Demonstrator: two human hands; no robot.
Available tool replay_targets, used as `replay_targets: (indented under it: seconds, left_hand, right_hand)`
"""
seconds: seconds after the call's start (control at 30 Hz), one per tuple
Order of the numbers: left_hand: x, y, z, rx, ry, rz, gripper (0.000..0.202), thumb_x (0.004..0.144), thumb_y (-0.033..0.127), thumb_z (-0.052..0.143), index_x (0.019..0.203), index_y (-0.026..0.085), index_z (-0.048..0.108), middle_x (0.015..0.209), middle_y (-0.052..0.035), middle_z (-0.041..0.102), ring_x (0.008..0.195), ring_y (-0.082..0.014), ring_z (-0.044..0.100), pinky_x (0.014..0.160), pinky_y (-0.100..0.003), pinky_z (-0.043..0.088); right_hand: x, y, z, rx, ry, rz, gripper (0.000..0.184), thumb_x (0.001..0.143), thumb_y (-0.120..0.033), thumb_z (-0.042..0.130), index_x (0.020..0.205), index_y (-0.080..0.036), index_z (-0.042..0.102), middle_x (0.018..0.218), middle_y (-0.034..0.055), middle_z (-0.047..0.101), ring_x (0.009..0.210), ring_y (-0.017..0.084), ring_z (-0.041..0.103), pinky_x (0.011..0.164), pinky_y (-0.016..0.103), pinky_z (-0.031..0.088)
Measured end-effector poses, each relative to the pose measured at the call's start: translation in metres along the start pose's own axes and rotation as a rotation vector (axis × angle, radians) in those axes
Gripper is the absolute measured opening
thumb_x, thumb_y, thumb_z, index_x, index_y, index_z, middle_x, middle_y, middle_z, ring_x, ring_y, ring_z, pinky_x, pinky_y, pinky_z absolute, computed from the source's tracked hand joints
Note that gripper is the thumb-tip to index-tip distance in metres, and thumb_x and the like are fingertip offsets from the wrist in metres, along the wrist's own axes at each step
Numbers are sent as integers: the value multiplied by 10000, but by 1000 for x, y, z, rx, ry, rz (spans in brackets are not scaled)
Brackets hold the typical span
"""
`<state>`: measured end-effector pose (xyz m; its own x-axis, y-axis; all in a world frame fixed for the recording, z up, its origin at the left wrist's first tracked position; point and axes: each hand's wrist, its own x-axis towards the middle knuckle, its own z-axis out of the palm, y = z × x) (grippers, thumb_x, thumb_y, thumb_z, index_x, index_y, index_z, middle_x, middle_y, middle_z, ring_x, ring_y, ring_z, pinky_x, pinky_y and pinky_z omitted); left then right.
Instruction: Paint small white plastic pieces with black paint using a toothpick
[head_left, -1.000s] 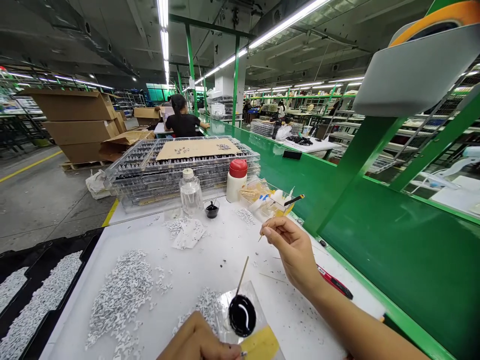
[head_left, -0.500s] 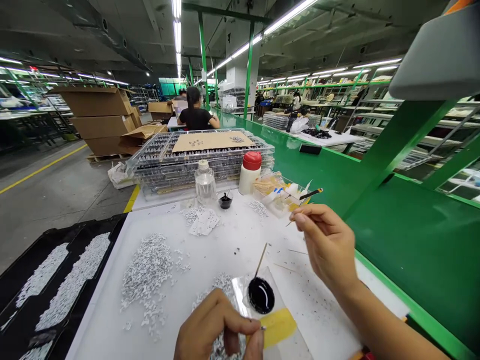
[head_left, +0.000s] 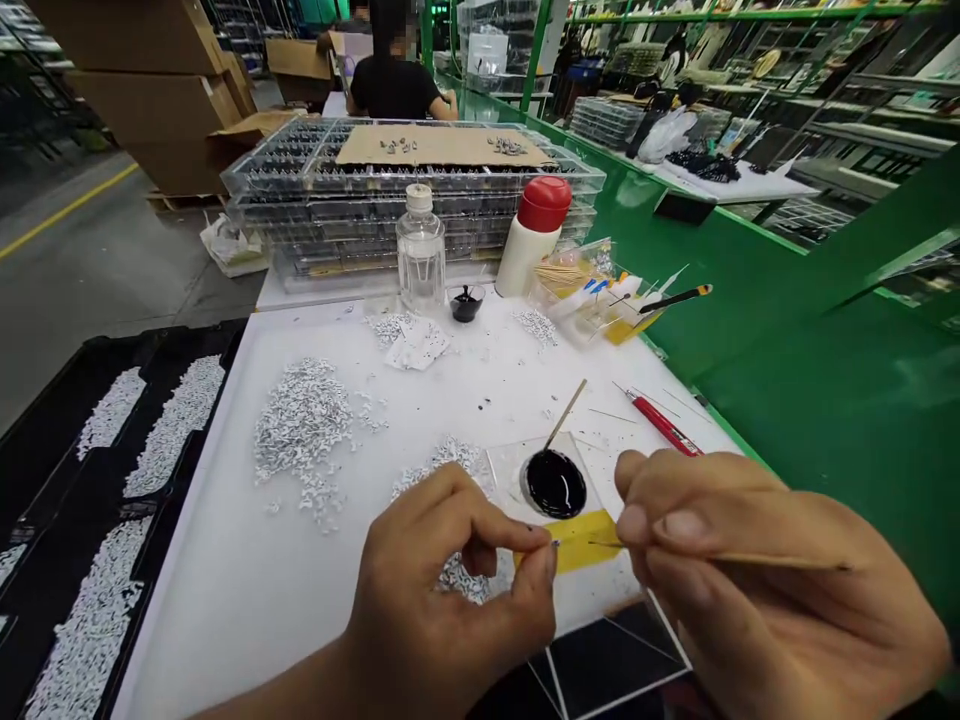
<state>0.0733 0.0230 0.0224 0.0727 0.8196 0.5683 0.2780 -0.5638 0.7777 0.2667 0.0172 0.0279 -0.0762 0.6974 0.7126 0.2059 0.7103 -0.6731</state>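
My left hand (head_left: 457, 575) pinches a tiny white piece (head_left: 556, 543) between thumb and forefinger; most of it is hidden. Close by on the right, my right hand (head_left: 772, 600) grips a thin wooden stick (head_left: 780, 559) whose fine dark tip points at that piece, a small gap apart. Just beyond both hands, a round dish of glossy black liquid (head_left: 553, 484) sits on a clear plate, and a wooden stick (head_left: 566, 413) leans out of it. Yellow tape (head_left: 581, 558) covers part of the plate. Small white pieces lie in a large pile (head_left: 304, 420) and a nearer pile (head_left: 450, 452).
At the back stand a clear bottle (head_left: 421, 260), a small black-filled cup (head_left: 466, 304), a red-capped bottle (head_left: 529, 240) and a box of sticks (head_left: 585, 300). A red pen (head_left: 664, 425) lies right. Black trays (head_left: 142, 420) flank the left; a co-worker (head_left: 397, 85) sits beyond stacked trays (head_left: 300, 235).
My right hand has come down and toward me with the thin stick, from beside the box of sticks to beside my left hand. The view has tilted downward.
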Motion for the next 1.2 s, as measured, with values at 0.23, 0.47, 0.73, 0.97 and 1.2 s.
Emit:
replay_targets:
  seconds: [0.23,0.47,0.73,0.97,1.2]
  left_hand:
    - [0,1,-1,4,-5,26,125,797,59,696,725,160,680,580,54,568,484,-43,517,481,-143,455]
    - [0,-2,-1,4,-3,18,110,810,70,696,731,146,700,575,39,575,487,-50,527,467,-150,452]
    - [-2,-3,-2,4,-17,10,129,812,60,689,723,153,679,572,41,576,492,-56,531,461,-162,450]
    - [-3,-3,-2,13,-24,11,125,815,60,698,733,153,684,567,42,575,493,-61,530,473,-180,456]
    - [-3,-3,-1,16,-24,4,135,813,60,688,721,158,681,565,40,580,487,-62,525,465,-183,450]
  right_hand:
    - [0,-7,4,-65,-6,17,264,832,-107,808,1055,-240,763,877,29,772,786,209,749,706,369,685]
    - [-15,-9,7,-122,32,67,247,770,-310,910,967,-279,765,911,69,778,842,281,770,659,429,686]
    - [13,-15,9,-124,-39,23,203,836,-52,805,984,-187,773,839,-7,806,769,123,765,702,206,671]
    - [9,-14,16,-112,-25,55,198,832,-37,804,973,-173,778,887,-13,814,794,103,762,731,180,662]
    - [14,-11,12,-118,-79,45,216,842,-25,789,1000,-170,764,902,-26,816,824,93,763,904,182,656]
